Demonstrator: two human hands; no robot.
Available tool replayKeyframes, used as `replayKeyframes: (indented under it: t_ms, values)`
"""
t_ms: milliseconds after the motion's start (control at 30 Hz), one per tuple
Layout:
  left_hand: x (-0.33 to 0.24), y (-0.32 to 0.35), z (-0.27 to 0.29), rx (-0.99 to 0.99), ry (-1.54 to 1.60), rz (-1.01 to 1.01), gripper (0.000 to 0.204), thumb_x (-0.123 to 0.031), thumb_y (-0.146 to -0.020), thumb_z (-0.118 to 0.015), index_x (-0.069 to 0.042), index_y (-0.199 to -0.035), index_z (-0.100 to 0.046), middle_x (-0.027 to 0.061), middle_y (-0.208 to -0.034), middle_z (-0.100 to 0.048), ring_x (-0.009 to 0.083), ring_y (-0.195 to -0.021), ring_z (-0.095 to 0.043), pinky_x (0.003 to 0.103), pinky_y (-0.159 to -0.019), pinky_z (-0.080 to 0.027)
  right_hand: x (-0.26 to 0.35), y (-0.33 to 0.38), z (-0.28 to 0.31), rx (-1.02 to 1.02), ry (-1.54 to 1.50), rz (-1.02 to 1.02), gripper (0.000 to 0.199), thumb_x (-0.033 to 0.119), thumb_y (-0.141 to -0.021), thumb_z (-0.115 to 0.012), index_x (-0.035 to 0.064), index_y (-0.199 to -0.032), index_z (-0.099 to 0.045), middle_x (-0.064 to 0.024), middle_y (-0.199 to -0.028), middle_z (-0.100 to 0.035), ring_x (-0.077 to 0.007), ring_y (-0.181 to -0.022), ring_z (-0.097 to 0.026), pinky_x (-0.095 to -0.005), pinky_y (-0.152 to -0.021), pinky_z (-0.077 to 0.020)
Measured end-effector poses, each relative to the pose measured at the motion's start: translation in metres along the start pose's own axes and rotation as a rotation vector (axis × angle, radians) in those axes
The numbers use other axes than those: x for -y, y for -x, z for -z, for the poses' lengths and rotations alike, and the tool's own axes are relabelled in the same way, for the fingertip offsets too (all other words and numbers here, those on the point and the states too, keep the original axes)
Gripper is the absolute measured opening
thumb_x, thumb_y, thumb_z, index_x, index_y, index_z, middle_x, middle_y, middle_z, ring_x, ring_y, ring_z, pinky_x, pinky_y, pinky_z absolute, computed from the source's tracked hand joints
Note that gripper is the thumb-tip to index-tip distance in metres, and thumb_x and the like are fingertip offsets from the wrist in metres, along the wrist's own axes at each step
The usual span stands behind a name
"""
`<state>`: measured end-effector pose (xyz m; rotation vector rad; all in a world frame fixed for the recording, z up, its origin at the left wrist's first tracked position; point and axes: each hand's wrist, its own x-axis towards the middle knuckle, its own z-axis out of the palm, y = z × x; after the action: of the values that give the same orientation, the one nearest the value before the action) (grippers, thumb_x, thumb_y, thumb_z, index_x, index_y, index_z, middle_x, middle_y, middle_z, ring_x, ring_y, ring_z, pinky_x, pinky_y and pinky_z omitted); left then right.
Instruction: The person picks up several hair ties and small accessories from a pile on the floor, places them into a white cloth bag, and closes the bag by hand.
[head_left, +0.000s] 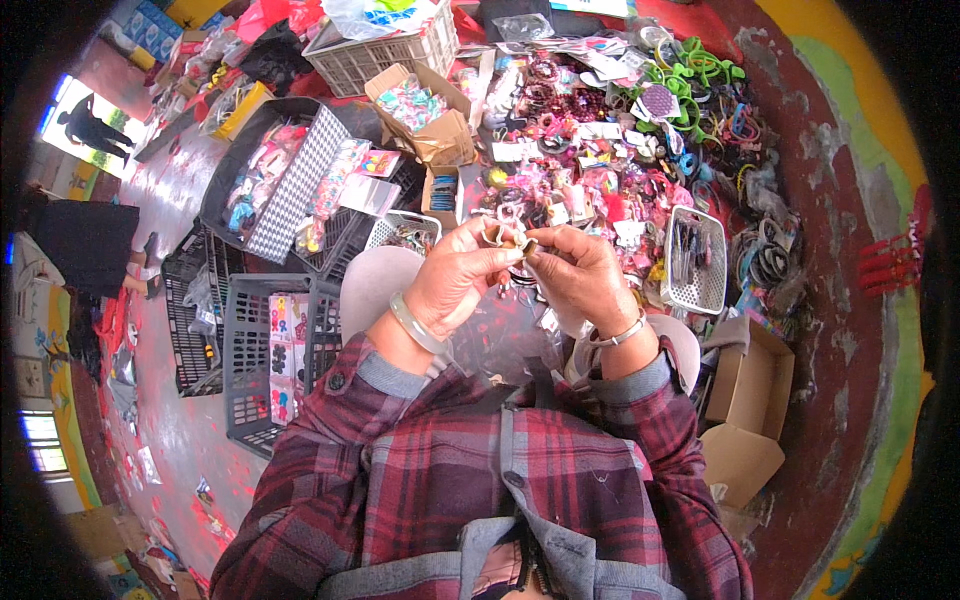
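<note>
Both hands meet over my lap around a small tan and cream piece (508, 238) with a wavy edge, too small to name surely. My left hand (455, 275) pinches it between thumb and fingers from the left. From the right, the fingertips of my right hand (585, 275) close on its other side. Just beyond the hands spreads a heap of hair accessories (570, 140) in pink, red and dark colours. A small white basket (403, 226) with small items stands by my left hand, and a white perforated basket (697, 262) holding thin items lies right of my right hand.
A dark plastic crate (262, 380) with packaged goods stands at my left. Beyond it are a houndstooth-lidded box (300, 185) and a cardboard box (425, 110) of small packets. Green headband-like loops (692, 72) lie far right; an open brown carton (750, 390) sits near right. People stand far left.
</note>
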<state>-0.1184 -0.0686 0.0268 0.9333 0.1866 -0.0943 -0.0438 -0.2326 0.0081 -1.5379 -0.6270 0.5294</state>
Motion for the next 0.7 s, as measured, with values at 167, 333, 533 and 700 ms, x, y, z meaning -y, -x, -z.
replayKeyframes:
  t_ms: [167, 333, 533, 700]
  values:
    - [-0.004, 0.0, 0.0, 0.005, -0.186, 0.087, 0.013, -0.01, -0.081, -0.062, -0.008, -0.092, -0.054, -0.0005, -0.087, -0.057, 0.0042, -0.073, -0.053, 0.018, -0.056, -0.042, 0.011, 0.002, -0.006, -0.166, 0.248, 0.063, 0.019, 0.006, -0.077, -0.062, 0.0054, -0.095, -0.061, -0.0068, -0.076, -0.063, -0.0146, -0.071, -0.061, -0.0278, -0.064, -0.0486]
    - [-0.005, -0.006, 0.009, 0.037, -0.41, 0.104, 0.017, -0.01, -0.079, -0.065, -0.008, -0.091, -0.054, -0.0005, -0.081, -0.057, 0.0034, -0.066, -0.05, 0.016, -0.052, -0.039, 0.022, 0.004, -0.008, -0.179, 0.556, 0.223, 0.022, -0.003, -0.069, -0.066, 0.0049, -0.09, -0.059, -0.0067, -0.075, -0.062, -0.0155, -0.07, -0.061, -0.0264, -0.064, -0.0482]
    - [-0.014, -0.005, 0.01, 0.147, -0.446, 0.204, 0.026, 0.0, -0.074, -0.064, -0.006, -0.095, -0.051, 0.0028, -0.081, -0.057, 0.0066, -0.065, -0.052, 0.017, -0.049, -0.039, 0.021, 0.005, 0.0, -0.055, 0.57, 0.259, 0.014, 0.0, -0.07, -0.065, 0.0034, -0.083, -0.061, -0.0083, -0.076, -0.062, -0.0201, -0.072, -0.062, -0.0298, -0.065, -0.0487]
    - [-0.016, -0.005, 0.019, 0.222, -0.265, 0.263, 0.027, 0.003, -0.071, -0.064, -0.005, -0.093, -0.05, 0.0044, -0.081, -0.058, 0.0106, -0.069, -0.058, 0.019, -0.051, -0.042, 0.022, 0.004, 0.01, -0.004, 0.492, 0.233, 0.01, 0.008, -0.073, -0.063, 0.0075, -0.083, -0.062, -0.0111, -0.075, -0.063, -0.0263, -0.071, -0.063, -0.0329, -0.063, -0.0492]
